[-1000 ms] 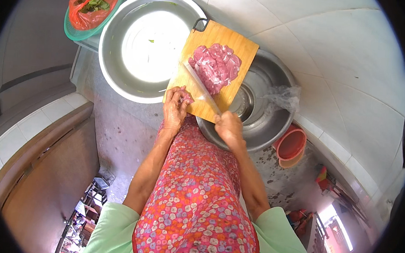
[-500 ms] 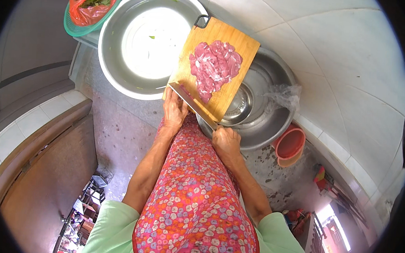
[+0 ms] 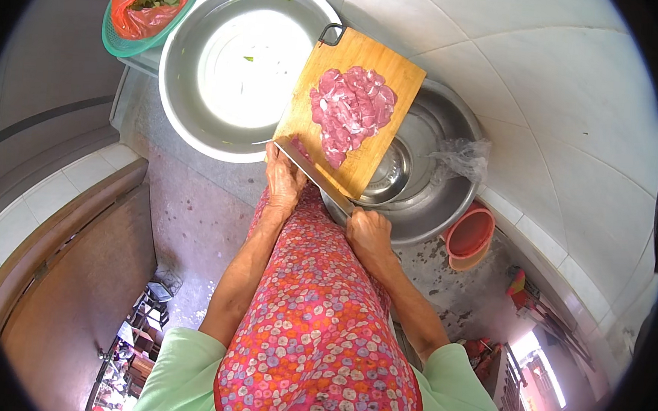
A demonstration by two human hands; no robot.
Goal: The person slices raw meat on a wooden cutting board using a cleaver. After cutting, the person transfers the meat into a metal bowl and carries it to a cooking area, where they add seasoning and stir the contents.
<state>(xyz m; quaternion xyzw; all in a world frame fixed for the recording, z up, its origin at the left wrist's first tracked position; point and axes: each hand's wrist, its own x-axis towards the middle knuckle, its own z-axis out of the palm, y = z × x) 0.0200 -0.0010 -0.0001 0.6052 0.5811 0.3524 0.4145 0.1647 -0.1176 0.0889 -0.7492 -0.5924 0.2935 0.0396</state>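
Note:
A wooden cutting board (image 3: 397,70) with a black handle rests across two basins. A pile of sliced raw red meat (image 3: 352,109) covers its middle. My right hand (image 3: 370,232) is closed round the handle of a kitchen knife (image 3: 312,174). Its blade slants across the board's near end, tip toward the upper left. Close against the near side of the blade, my left hand (image 3: 284,182) has its fingers bent together at the board's near left corner; what they press on is hidden. A small strip of meat (image 3: 299,148) lies just beyond the blade.
At the left stands a large metal basin (image 3: 171,98) of water with green bits. Under the board's right side, a grey basin (image 3: 466,123) holds a steel bowl (image 3: 397,176) and a clear plastic bag (image 3: 464,159). A red bucket (image 3: 472,231) and a green basket (image 3: 120,42) stand nearby.
The knife and both hands stay almost in place, with only a very slight shift. The meat pile looks the same.

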